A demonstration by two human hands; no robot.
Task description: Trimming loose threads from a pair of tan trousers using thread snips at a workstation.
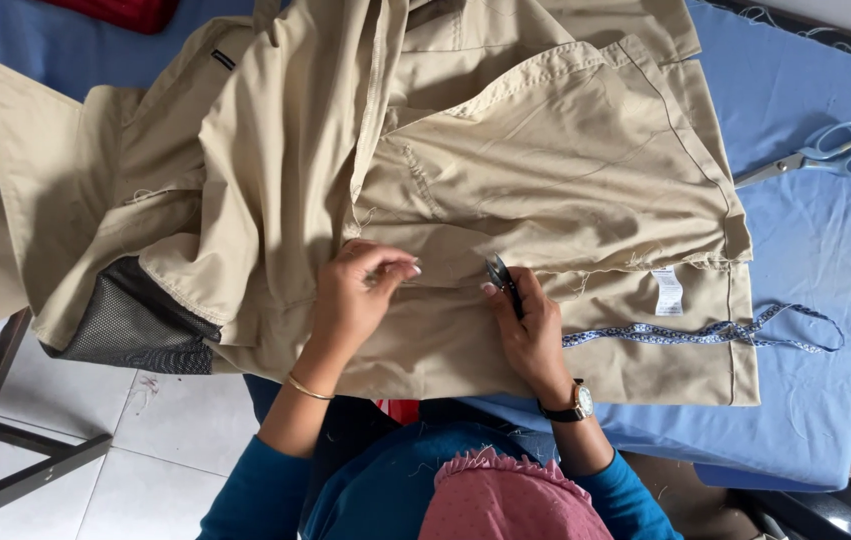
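So the right hand (533,325) is curled around a small dark thread snipper (501,281), blades pointing away from the person and resting right on the beige garment (505,150). There's a watch (578,402) on that wrist. The left hand (357,290) sits just to the left of it, fingers pinched narrow on the cloth, thumb and fingertips nearly meeting at a seam, with a thin gold bangle (307,389) on the wrist. Both hands are near the middle of the near edge of the garment.

The garment itself is spread over most of the blue-covered surface (805,250), bunched and folded, running far and left. A dark mesh lining (135,325) hangs out at the near left corner over the tiled floor. A small white care label (666,291) shows to the right of the right hand, and just below it a blue patterned ribbon (705,331) trails off the garment onto the blue cover. Far right, well apart from the hands, a pair of light blue-handled scissors (813,155) lies on the surface.
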